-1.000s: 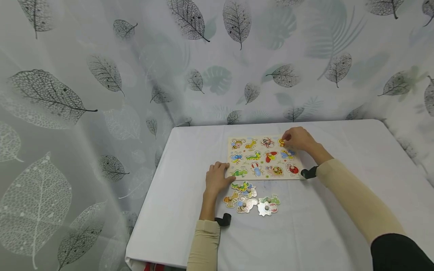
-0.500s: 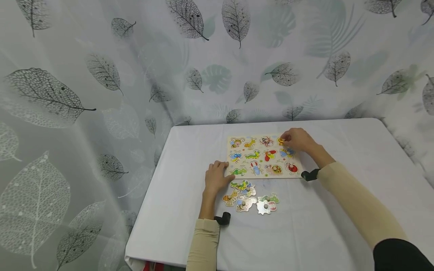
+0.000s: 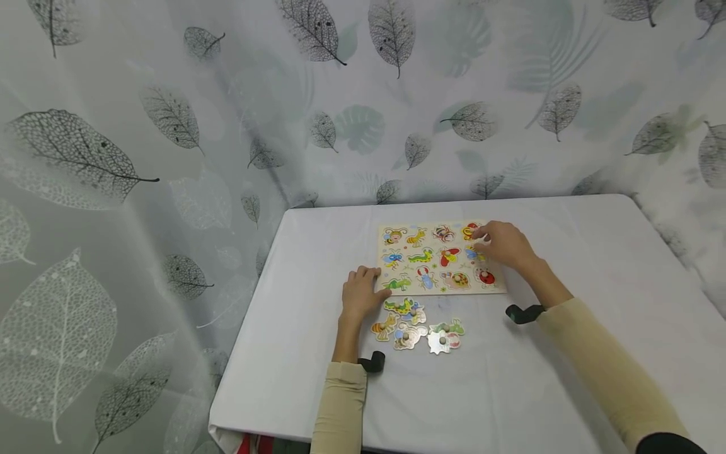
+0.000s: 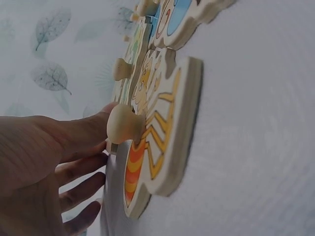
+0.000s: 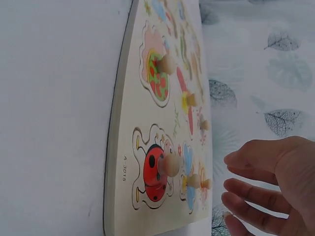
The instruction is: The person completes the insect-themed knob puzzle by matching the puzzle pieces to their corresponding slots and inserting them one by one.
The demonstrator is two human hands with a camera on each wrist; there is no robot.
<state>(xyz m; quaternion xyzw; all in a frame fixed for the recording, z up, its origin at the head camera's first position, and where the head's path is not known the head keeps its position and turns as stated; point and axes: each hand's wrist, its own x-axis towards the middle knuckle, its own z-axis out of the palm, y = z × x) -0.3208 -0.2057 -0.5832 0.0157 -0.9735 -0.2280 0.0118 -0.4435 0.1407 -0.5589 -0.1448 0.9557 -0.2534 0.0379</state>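
A wooden insect peg puzzle board (image 3: 496, 287) lies on the table, with knobbed insect pieces in its recesses. My left hand (image 3: 360, 293) rests at the board's left edge, thumb by the near left corner. In the left wrist view its thumb lies behind the knob of an orange-striped insect piece (image 4: 134, 172). My right hand (image 3: 506, 244) hovers over the board's far right corner beside a yellow-and-red piece (image 3: 469, 231). The right wrist view shows the right hand's fingers (image 5: 256, 194) loosely bent, holding nothing, apart from the knobs. A ladybug piece (image 5: 155, 177) sits in its recess there.
In front of the board lie loose puzzle pieces: a green caterpillar (image 3: 399, 306), an overturned silvery piece (image 3: 409, 336) and another overturned one (image 3: 440, 342) overlapping others. A white cloth covers the table (image 3: 544, 384). Leaf-patterned curtains (image 3: 363, 75) hang behind and left.
My right hand has let go of the yellow-and-red piece at the far right corner and drawn slightly right, uncovering it. The left hand stays at the board's edge.
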